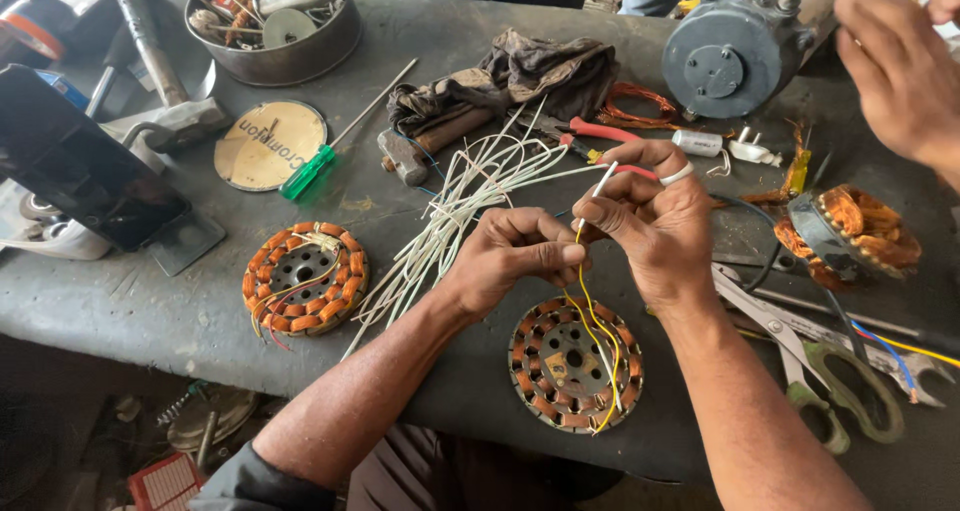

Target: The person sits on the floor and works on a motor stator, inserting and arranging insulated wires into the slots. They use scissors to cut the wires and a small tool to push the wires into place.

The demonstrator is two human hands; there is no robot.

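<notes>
Left hand (515, 251) pinches yellow wire (590, 316) | right hand (650, 216) pinches white sleeve (603, 182) | wire rises from stator (575, 364) on counter (160, 311) | keep wire taut, sleeve aligned.

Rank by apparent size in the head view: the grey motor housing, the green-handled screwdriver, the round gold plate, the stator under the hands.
1. Grey motor housing, though it sits farthest away.
2. Stator under the hands and round gold plate: too alike to rank; the stator is nearer the camera.
3. Green-handled screwdriver: long but thinnest.
</notes>
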